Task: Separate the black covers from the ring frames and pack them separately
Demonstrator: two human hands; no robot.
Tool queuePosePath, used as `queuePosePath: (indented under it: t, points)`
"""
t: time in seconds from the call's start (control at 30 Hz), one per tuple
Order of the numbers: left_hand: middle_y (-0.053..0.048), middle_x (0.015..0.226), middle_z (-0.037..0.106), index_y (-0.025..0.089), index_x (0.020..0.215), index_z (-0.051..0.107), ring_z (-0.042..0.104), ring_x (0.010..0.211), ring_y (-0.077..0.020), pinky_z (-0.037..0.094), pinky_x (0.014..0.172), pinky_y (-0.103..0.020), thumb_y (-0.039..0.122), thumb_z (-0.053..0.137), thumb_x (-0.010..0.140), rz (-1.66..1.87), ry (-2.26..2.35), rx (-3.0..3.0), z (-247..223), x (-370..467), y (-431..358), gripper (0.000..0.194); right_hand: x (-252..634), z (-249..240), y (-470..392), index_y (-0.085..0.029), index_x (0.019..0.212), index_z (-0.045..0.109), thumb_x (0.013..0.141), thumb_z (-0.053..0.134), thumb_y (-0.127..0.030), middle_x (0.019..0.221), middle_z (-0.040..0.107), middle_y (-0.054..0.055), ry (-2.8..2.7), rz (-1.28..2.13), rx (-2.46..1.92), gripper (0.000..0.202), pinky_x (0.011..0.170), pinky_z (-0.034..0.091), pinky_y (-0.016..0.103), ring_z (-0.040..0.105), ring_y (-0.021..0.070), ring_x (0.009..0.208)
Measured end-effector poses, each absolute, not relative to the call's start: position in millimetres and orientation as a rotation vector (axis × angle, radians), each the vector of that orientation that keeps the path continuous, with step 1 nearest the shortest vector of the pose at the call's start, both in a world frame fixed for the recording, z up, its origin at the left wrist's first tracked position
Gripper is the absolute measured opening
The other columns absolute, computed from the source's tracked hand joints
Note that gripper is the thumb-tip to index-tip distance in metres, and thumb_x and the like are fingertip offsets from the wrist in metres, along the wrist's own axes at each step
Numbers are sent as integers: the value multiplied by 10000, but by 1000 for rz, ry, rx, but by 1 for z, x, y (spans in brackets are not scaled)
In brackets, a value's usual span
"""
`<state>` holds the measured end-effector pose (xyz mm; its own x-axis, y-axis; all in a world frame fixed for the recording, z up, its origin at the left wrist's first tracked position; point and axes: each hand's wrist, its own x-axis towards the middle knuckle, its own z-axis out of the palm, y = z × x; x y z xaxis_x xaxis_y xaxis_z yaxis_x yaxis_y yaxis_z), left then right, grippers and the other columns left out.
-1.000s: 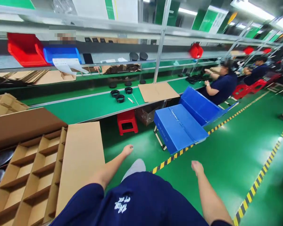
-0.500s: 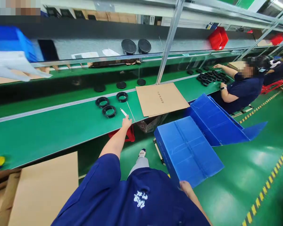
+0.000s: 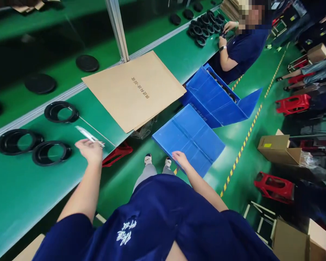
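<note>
My left hand (image 3: 91, 149) is closed around a thin white tool (image 3: 87, 135) over the green bench (image 3: 78, 174). Left of this hand lie three black rings: one nearest (image 3: 52, 153), one farther back (image 3: 61, 111) and one at the far left (image 3: 19, 141). My right hand (image 3: 180, 158) is at the near edge of the closed blue box (image 3: 190, 137), its fingers loosely bent; whether it grips the edge is unclear. A brown cardboard sheet (image 3: 137, 90) with printed characters lies on the bench beyond my left hand.
Behind the closed box stands an open blue box (image 3: 220, 96). A person (image 3: 244, 50) sits farther along the bench by a pile of black rings (image 3: 203, 27). Black discs (image 3: 87, 63) lie behind the rail. A metal post (image 3: 118, 29) rises behind the cardboard. A red stool (image 3: 116, 154) is under the bench.
The view has turned right and down, closer to the cardboard. My left hand still has the white tool. My right hand has shifted along the blue box's near side.
</note>
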<state>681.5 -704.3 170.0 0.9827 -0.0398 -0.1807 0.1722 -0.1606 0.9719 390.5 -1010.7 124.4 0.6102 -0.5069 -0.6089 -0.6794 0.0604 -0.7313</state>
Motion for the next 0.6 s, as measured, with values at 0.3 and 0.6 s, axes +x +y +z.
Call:
queuePosePath:
  t: [0.3, 0.6]
  points:
    - [-74, 890, 726, 174, 1058, 561, 725, 783, -216, 612, 769, -389, 448, 799, 706, -724, -64, 1517, 135, 523, -882, 506, 514, 144, -1000, -163, 1176, 711, 1069, 455, -340, 1039, 765, 77, 690, 193, -1667, 329, 781, 607, 254, 739, 146, 846]
    - [-84, 889, 723, 161, 968, 680, 708, 892, -240, 570, 875, -379, 360, 798, 684, -904, 375, 1791, 89, 516, -811, 366, 557, 109, -1171, -146, 1311, 578, 1068, 378, -206, 1228, 695, 183, 1026, 476, -2312, 320, 982, 521, 373, 691, 250, 1129]
